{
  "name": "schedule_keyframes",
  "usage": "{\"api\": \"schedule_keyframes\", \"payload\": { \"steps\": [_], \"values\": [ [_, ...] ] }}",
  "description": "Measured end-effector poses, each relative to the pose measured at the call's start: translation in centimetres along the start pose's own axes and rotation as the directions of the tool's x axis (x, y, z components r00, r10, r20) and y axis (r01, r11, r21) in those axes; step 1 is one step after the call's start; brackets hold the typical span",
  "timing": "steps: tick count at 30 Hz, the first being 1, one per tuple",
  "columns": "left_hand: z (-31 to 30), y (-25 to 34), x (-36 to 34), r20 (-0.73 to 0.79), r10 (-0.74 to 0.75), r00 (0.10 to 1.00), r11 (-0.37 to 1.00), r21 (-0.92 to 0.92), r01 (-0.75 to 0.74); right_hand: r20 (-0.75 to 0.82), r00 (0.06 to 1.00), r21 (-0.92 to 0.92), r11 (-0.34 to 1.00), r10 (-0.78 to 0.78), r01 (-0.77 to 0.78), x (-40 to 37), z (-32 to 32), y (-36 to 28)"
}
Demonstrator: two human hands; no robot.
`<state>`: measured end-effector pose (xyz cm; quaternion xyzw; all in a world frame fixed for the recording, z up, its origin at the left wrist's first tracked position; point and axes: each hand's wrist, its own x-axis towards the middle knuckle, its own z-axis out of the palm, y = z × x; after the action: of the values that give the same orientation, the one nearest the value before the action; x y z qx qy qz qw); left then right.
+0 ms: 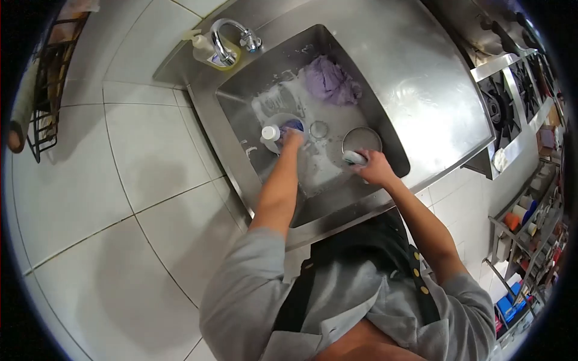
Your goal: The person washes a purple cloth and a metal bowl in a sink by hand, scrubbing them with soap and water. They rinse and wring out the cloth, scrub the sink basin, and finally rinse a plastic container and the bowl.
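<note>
Commercial kitchen, white tiled floor, a deep stainless steel sink basin set in a steel counter. A curved chrome tap and a clear soap bottle with yellow liquid stand at the far corner. The basin is wet with foam streaks, a round drain sits mid-floor, and a crumpled purple cloth lies at the far side. The left hand reaches down beside a small white-capped item, with something blue at the fingertips. Its fingers are bent, but I cannot tell whether they grip anything. The right hand is closed round a pale scrubbing sponge, pressed at the near rim of a round steel dish. The dish rests on the basin floor just right of the drain. It looks rigid, light and soap-slick, so it is probably best pinched at the rim, since a flat-palm hold would likely slide. The sponge looks soft and squashes in the fist. Black gas burners and wire shelves with coloured containers are off to the right.
</note>
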<state>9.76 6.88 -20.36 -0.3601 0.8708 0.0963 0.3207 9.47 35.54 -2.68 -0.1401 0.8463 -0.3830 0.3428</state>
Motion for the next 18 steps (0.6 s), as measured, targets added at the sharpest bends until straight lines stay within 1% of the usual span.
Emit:
{"api": "schedule_keyframes", "payload": {
  "steps": [1, 2, 3, 4, 5, 6, 7, 11, 13, 14, 15, 16, 17, 18],
  "values": [
    [0.4, 0.0, 1.4, 0.088, -0.056, 0.995, 0.991, 0.127, 0.044, 0.006, 1.0, 0.007, 1.0, 0.0, 0.0, -0.7, -0.4, -0.1],
    [1.0, -0.1, 2.6, 0.145, -0.066, 0.987, 0.978, 0.205, 0.035, -0.024, 0.998, 0.031, 0.998, -0.059, 0.06, -1.4, -0.8, -0.1],
    [1.6, -0.3, 3.7, 0.188, -0.049, 0.981, 0.966, 0.26, -0.002, -0.057, 0.992, 0.053, 0.992, -0.109, 0.112, -2.2, -1.2, -0.1],
    [2.1, -0.4, 4.8, 0.215, -0.03, 0.976, 0.951, 0.307, -0.038, -0.066, 0.993, 0.054, 0.993, -0.1, 0.104, -2.8, -2.0, -0.4],
    [2.8, -0.4, 5.8, 0.232, -0.012, 0.973, 0.935, 0.349, -0.072, -0.083, 0.992, 0.117, 0.988, -0.093, 0.103, -3.6, -2.7, -1.1],
    [3.4, -0.4, 6.7, 0.242, 0.002, 0.97, 0.916, 0.389, -0.099, -0.1, 0.991, 0.18, 0.978, -0.084, 0.101, -4.2, -3.1, -1.3],
    [3.8, -0.5, 7.6, 0.244, 0.016, 0.97, 0.898, 0.424, -0.122, -0.108, 0.992, 0.186, 0.979, -0.07, 0.089, -4.7, -3.3, -1.0],
    [5.5, -0.9, 9.5, 0.154, 0.109, 0.982, 0.814, 0.554, -0.177, -0.149, 0.988, 0.228, 0.971, -0.045, 0.079, -5.2, -3.6, -0.2],
    [4.8, -1.3, 9.3, 0.149, 0.18, 0.972, 0.804, 0.548, -0.233, -0.151, 0.988, 0.232, 0.97, -0.04, 0.075, -5.8, -3.8, 0.1],
    [3.8, -1.8, 8.9, 0.187, 0.178, 0.966, 0.855, 0.458, -0.246, -0.158, 0.986, 0.199, 0.976, -0.055, 0.086, -6.0, -3.9, 0.1],
    [1.4, -1.7, 8.3, 0.251, 0.17, 0.953, 0.935, 0.265, -0.237, -0.172, 0.982, 0.165, 0.98, -0.082, 0.11, -5.8, -4.0, 0.0],
    [1.0, -2.4, 7.0, 0.249, 0.16, 0.955, 0.935, 0.274, -0.228, -0.167, 0.982, 0.175, 0.978, -0.085, 0.114, -5.9, -4.0, 0.0],
    [0.9, -2.9, 5.3, -0.058, 0.281, 0.958, 0.943, 0.204, -0.264, -0.156, 0.985, 0.2, 0.974, -0.079, 0.11, -6.0, -3.9, 0.3],
    [0.8, -3.2, 3.5, -0.365, 0.351, 0.862, 0.936, 0.148, -0.319, -0.141, 0.987, 0.223, 0.969, -0.073, 0.104, -6.2, -4.0, 0.6]
  ]
}}
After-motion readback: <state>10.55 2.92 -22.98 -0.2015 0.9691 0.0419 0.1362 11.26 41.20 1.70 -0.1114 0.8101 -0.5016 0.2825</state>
